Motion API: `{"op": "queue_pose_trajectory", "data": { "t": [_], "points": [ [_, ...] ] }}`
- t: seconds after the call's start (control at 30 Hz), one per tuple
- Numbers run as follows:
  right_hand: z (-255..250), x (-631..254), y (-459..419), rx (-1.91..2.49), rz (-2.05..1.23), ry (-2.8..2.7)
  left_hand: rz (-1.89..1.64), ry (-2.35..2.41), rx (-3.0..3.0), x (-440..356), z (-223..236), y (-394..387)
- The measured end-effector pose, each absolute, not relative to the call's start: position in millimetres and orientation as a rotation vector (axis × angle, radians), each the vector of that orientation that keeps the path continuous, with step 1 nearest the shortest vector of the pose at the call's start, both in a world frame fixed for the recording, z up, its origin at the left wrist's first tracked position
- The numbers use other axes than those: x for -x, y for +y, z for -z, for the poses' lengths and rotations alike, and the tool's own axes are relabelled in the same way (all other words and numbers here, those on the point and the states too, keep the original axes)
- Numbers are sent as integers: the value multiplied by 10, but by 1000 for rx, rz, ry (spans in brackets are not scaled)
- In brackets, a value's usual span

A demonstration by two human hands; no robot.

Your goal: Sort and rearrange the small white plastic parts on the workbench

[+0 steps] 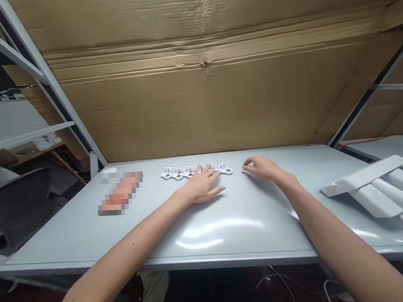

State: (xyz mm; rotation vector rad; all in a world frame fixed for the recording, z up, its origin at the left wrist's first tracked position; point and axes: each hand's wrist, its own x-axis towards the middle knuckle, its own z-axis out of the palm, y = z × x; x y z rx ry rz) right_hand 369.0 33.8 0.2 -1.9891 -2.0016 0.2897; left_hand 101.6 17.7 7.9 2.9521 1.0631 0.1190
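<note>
A row of several small white plastic parts (177, 172) lies along the far side of the grey table (224, 221). My left hand (203, 184) rests flat on the table with fingers spread, its fingertips touching the parts near the row's right end. My right hand (262, 168) lies palm down just right of the row, its fingers curled toward the tabletop; a small white bit shows by the fingers, and whether they hold it is unclear.
A blurred-out reddish object (121, 193) lies at the table's left. Long white profiles (366, 184) are stacked at the right edge. A large cardboard sheet (201, 79) stands behind the table. Metal shelf struts (34, 65) rise at the left, cables (277, 281) hang below the front edge.
</note>
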Motion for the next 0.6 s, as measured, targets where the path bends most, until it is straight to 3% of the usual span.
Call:
{"op": "queue_pose_trajectory", "data": {
  "t": [0.33,0.6],
  "points": [
    [3,-3604,345,1874,-137,-2206,-206,929,-3009,-907,-23,-50],
    [-54,-3389,221,1578,-231,-2134,-328,714,-3069,-629,9,-117]
  ]
}}
